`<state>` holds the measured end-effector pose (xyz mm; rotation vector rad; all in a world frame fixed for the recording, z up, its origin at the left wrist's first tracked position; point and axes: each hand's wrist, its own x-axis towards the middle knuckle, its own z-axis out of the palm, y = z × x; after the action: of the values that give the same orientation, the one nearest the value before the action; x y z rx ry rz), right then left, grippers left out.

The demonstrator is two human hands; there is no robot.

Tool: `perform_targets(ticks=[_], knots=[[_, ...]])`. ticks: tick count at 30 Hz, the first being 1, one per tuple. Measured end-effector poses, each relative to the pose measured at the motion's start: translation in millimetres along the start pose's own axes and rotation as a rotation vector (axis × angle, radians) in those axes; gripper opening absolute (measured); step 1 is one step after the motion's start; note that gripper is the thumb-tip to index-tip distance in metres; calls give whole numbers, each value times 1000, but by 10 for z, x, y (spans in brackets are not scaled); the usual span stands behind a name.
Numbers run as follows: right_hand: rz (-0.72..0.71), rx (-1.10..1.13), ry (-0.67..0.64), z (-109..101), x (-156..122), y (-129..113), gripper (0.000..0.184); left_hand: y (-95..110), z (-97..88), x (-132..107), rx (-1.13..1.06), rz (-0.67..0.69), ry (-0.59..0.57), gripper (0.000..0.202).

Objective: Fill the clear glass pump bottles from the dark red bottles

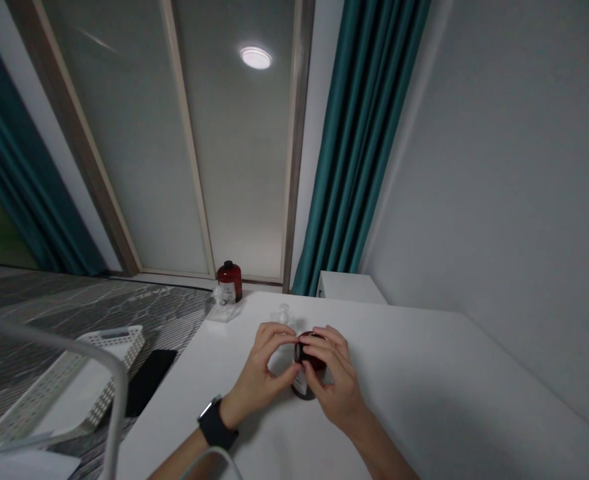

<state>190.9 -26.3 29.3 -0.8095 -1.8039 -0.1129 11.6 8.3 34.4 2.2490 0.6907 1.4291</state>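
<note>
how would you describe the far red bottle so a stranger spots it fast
Find the white table near the teal curtain. At its far left corner stands a dark red bottle with a black cap and white label. Unlike the red bottle between the left hand and right hand, it stands untouched, behind a small clear item.

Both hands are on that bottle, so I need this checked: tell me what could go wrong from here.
The dark red bottle is held around its upper part by the left hand and right hand, so it could slip onto the white table. A clear bottle stands just behind them, and a stray bump might tip it over.
</note>
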Motion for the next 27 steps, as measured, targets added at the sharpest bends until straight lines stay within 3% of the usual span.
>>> perform_targets(ticks=[6,10,15,27], knots=[[-54,-62,-52,14,-16,-7,33,-10,-2,28,-88,-84,-28,24],[19,-50,-25,-11,-12,17,31,-133,4,1,-173,-171,17,22],[136,2,24,-40,-36,97,31,-215,-59,4,-252,-170,94,22],[229,58,9,9,-125,176,26,-231,-327,30,-18,-181,-6,17]])
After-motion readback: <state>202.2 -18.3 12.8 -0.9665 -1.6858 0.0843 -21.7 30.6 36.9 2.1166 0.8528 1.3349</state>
